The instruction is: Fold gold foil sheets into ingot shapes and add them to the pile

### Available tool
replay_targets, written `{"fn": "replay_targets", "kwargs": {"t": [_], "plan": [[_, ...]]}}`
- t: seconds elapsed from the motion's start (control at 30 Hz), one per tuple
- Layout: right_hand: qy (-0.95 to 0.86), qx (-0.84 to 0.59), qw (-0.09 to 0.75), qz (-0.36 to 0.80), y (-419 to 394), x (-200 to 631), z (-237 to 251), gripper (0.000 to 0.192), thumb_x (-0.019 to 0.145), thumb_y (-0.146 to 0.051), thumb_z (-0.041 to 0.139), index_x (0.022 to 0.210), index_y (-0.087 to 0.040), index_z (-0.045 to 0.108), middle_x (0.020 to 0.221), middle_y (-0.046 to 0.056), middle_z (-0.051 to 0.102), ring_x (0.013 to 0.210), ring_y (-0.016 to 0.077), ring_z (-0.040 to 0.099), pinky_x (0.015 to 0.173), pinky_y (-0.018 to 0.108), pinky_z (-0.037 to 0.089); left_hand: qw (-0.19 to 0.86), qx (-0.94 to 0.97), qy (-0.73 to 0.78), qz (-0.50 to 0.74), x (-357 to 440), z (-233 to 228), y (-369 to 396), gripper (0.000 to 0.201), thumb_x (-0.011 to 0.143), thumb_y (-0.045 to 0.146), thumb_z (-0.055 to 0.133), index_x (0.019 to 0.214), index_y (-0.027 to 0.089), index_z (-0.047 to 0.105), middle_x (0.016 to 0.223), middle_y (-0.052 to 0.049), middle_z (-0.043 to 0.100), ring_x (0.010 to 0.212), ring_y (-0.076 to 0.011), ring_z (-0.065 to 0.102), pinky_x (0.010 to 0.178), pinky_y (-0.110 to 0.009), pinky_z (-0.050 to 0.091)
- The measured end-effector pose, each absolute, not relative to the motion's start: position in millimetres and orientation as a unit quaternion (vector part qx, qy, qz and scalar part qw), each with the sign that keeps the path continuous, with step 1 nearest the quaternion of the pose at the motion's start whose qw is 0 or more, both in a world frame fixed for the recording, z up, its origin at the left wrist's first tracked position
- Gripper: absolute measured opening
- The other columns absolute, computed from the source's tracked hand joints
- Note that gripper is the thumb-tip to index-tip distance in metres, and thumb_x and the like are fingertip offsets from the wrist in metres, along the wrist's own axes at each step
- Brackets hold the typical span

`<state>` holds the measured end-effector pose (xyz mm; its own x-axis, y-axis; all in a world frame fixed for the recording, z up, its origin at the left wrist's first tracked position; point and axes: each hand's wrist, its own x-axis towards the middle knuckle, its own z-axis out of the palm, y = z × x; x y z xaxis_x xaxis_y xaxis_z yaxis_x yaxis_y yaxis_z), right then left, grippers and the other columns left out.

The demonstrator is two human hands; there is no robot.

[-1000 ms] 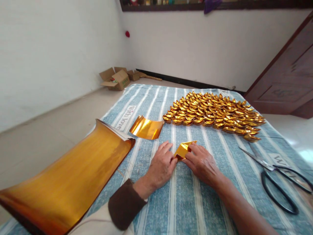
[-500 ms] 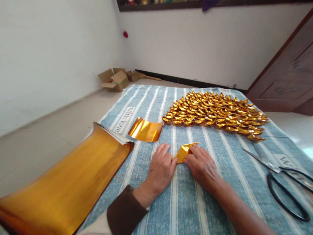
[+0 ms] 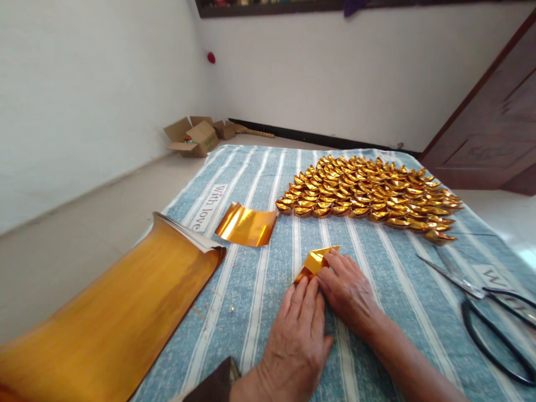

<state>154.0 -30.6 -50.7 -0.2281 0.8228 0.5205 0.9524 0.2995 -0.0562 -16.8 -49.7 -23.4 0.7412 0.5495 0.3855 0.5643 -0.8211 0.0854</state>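
A small piece of folded gold foil paper lies on the striped cloth, its nearer edge and right side partly covered by my fingers. My left hand is stretched out flat, fingertips pressing on the paper's near edge. With bent fingers, my right hand grips the right side of the paper against the table. Beyond it stand many gold paper ingots, packed in rows. One curled gold sheet rests on the cloth to the left of them.
A thick stack of large gold sheets lies along the left side. Black-handled scissors lie opened at the right. The blue striped cloth covers the table. An opened cardboard box stands on the floor by the wall.
My left hand has moved from the paper's left corner to its near edge, its fingers now straightened. A fold now shows along that near side. My right hand stays in place.
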Motion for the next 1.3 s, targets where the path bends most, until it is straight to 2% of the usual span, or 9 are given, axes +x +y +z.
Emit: {"fn": "replay_targets", "kwargs": {"t": [0.17,0.33,1.03,1.3], "plan": [[-0.768,-0.576,0.254,-0.117,-31,153,-52,0.026,0.097,-0.024,0.044,0.077,-0.018,0.060,0.100,0.014,0.063,0.110,0.0297,0.055,0.091,0.046,0.047,-0.016,-0.927,-0.325,-0.186,-18,-29,-49,0.063,0.085,0.047,0.060,0.133,0.007,0.051,0.136,-0.023,0.054,0.127,-0.0388,0.050,0.097,-0.055,0.048],[-0.761,-0.584,0.267,-0.091,-32,153,-52,0.025,0.097,-0.027,0.044,0.077,-0.020,0.059,0.100,0.013,0.063,0.111,0.0290,0.055,0.091,0.047,0.047,-0.024,-0.924,-0.329,-0.195,-20,-30,-48,0.070,0.085,0.050,0.060,0.139,0.009,0.044,0.138,-0.023,0.053,0.126,-0.0378,0.051,0.097,-0.054,0.047],[-0.751,-0.597,0.262,-0.105,-34,150,-53,0.027,0.097,-0.026,0.044,0.079,-0.017,0.061,0.105,0.015,0.065,0.115,0.0305,0.056,0.096,0.049,0.046,-0.001,-0.920,-0.348,-0.183,-21,-43,-50,0.070,0.086,0.056,0.053,0.135,0.007,0.047,0.138,-0.023,0.052,0.128,-0.0370,0.049,0.097,-0.053,0.045],[-0.753,-0.590,0.268,-0.112,-33,150,-49,0.028,0.097,-0.028,0.046,0.077,-0.016,0.061,0.104,0.014,0.065,0.112,0.0297,0.058,0.094,0.047,0.047,0.039,-0.928,-0.342,-0.142,-21,-36,-49,0.067,0.082,0.046,0.062,0.131,0.001,0.049,0.137,-0.024,0.052,0.126,-0.0368,0.050,0.095,-0.052,0.047]]}}
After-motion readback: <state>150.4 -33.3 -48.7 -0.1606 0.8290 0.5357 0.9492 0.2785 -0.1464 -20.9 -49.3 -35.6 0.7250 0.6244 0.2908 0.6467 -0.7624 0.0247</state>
